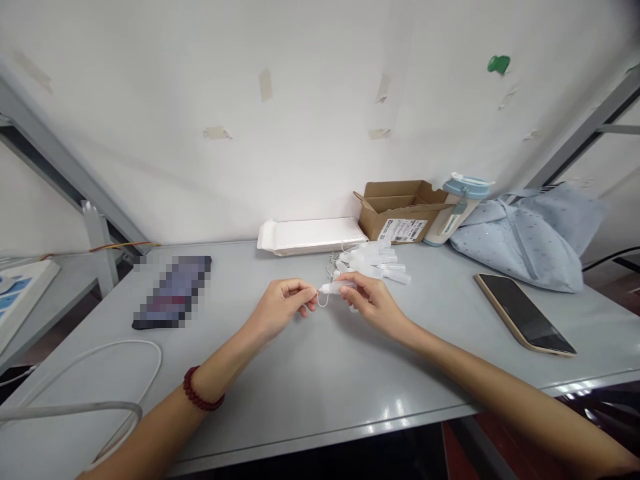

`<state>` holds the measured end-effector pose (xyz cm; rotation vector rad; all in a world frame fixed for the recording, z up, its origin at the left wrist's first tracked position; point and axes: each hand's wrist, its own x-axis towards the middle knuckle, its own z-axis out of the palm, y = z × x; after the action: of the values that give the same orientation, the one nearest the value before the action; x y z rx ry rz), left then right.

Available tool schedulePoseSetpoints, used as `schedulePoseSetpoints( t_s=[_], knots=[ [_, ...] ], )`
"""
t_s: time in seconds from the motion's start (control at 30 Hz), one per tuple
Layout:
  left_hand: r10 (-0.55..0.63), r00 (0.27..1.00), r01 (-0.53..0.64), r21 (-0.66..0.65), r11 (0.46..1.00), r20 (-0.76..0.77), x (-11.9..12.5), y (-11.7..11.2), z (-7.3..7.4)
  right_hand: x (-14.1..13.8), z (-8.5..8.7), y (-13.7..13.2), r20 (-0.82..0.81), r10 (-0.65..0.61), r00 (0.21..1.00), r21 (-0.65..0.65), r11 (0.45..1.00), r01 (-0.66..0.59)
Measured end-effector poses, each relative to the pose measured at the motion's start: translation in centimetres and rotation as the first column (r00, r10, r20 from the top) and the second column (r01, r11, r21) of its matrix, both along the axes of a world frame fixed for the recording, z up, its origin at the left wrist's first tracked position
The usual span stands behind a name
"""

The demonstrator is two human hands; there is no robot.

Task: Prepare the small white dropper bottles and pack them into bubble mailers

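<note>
Between my hands is a small translucent white dropper bottle (330, 288) with a narrow tip and a thin white loop hanging by it. My right hand (373, 300) is closed round the bottle's body, the tip pointing left. At that tip, my left hand (290, 300) has its thumb and forefinger pinched together; what they hold is too small to make out, and it may be the end of the loop. Just behind my right hand lies a pile of similar small white bottles (373, 257), some with thin loops.
Behind the pile stand an open cardboard box (400, 230), a white padded packet (315, 235) and a blue-lidded tumbler (457, 207). A light-blue bag (520, 240) and a phone (525, 313) lie at right. At left are a blurred-out dark object (173, 293) and a white cable (157, 360).
</note>
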<state>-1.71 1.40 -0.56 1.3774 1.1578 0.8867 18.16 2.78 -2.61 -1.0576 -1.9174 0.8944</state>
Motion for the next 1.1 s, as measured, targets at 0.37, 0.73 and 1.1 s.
schedulePoseSetpoints(
  t_s=[0.37, 0.73, 1.1],
  knots=[
    [0.044, 0.996, -0.039, -0.063, 0.997, 0.084, -1.9, 1.1, 1.0, 0.2, 1.3, 0.1, -0.029, -0.022, 0.999, 0.067, 0.997, 0.024],
    [-0.056, 0.996, 0.055, -0.018, 0.998, -0.071, -1.1, 0.6, 0.9, -0.2, 0.7, -0.3, 0.049, -0.012, 0.999, 0.08, 0.997, 0.008],
    [0.314, 0.947, -0.313, 0.023, 0.949, -0.066, -4.3, 3.2, 0.3, 1.1, -1.2, 2.2, 0.285, -0.156, 0.946, 0.489, 0.872, -0.004]
  ],
)
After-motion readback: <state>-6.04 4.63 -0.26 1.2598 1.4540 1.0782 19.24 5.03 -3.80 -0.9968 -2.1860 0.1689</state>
